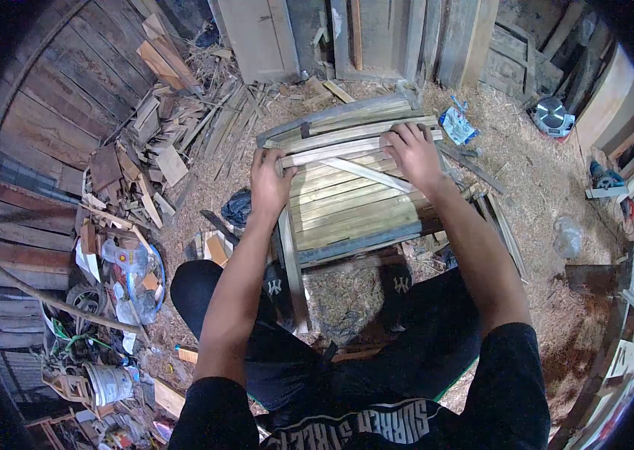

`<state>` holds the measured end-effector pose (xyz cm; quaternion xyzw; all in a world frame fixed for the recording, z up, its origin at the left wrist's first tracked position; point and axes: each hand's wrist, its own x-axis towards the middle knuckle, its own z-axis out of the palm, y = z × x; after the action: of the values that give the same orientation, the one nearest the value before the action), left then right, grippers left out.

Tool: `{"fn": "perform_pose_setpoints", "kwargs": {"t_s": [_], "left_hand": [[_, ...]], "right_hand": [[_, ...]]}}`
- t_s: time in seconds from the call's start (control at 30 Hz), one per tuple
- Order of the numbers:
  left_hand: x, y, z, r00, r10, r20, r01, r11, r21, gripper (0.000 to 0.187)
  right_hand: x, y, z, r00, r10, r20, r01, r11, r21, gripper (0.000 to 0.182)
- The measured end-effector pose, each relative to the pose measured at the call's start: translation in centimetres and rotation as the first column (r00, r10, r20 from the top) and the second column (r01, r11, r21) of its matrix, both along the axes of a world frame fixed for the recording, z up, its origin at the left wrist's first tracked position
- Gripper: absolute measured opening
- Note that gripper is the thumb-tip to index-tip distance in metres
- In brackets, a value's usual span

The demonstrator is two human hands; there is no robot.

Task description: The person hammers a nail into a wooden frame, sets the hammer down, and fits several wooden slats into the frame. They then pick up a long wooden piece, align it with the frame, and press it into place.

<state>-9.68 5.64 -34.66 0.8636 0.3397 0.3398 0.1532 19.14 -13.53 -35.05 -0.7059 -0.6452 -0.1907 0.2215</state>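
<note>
My left hand [269,181] grips the left end of a pair of pale wooden strips [339,147], fingers curled over the far side and thumb on the near side. Toward the right end, my right hand [416,156] has its fingers wrapped over the same strips. Below them lies a slatted wooden panel [351,208] with a grey frame. One loose pale strip [368,175] rests diagonally across the slats. A longer wooden piece [293,277] extends along the panel's left side toward my legs.
Scrap wood [148,146] is heaped at the left. A circular saw blade [551,114] and a blue power tool [606,180] are at the right. A blue-and-white plastic packet [458,124] lies beyond the panel. Sawdust and shavings [534,225] cover the floor. A white bucket [109,384] stands lower left.
</note>
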Motion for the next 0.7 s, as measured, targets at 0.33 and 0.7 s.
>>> {"fn": "perform_pose_setpoints", "kwargs": {"t_s": [0.33,0.7], "left_hand": [[0.2,-0.2,0.5,1.0,-0.001,0.016,0.003,0.997,-0.077,0.043],[0.1,-0.1,0.1,0.999,0.027,0.042,-0.024,0.997,-0.068,0.049]], "right_hand": [[-0.4,0.1,0.1,0.995,-0.071,0.073,0.071,0.997,-0.001,0.028],[-0.6,0.1,1.1,0.992,-0.125,0.019,0.124,0.991,0.057,0.034]]}}
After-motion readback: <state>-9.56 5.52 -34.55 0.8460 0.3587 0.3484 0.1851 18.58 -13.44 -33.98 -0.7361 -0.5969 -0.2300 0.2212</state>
